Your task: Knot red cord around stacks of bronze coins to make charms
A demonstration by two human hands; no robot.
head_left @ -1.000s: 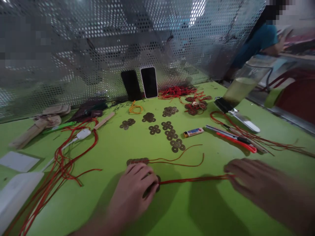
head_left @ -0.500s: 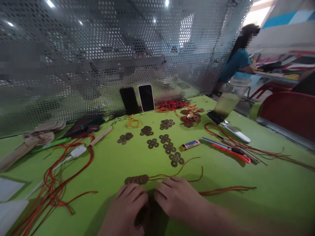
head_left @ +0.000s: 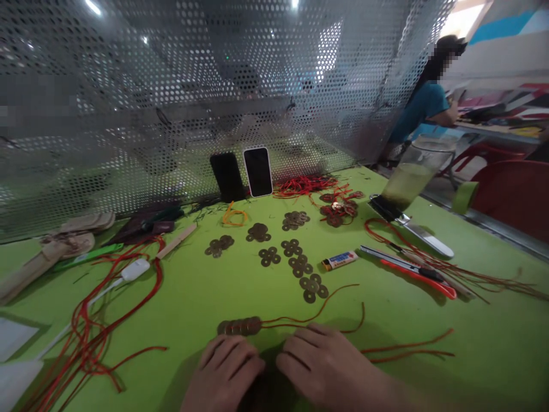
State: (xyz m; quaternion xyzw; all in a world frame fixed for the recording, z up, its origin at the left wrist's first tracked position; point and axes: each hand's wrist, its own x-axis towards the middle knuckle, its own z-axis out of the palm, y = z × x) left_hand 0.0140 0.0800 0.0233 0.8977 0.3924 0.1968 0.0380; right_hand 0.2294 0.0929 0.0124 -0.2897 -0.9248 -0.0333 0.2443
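Observation:
My left hand (head_left: 229,366) rests low at the front of the green table, its fingers curled down. Beside it, a small gap away, my right hand (head_left: 319,357) is curled the same way. Whatever the fingers grip is hidden beneath them. Just beyond the left hand lies a row of overlapping old-style coins (head_left: 239,326) strung on red cord. Its two thin cord ends (head_left: 295,319) trail rightward past the right hand. More red cord (head_left: 412,346) comes out from behind the right wrist. Farther off, small clusters of coins (head_left: 300,264) are laid out in groups.
Two phones (head_left: 258,171) lean against a perforated metal screen (head_left: 171,114). At right are a lighter (head_left: 340,260), a red utility knife (head_left: 420,277), a brush (head_left: 422,237) and a jar of cloudy liquid (head_left: 409,180). Red cords (head_left: 92,320) tangle at left. A person (head_left: 429,109) sits beyond.
The view has shifted slightly. My right hand has moved a little away from the left, widening the gap. The red cord ends by the right wrist have spread apart.

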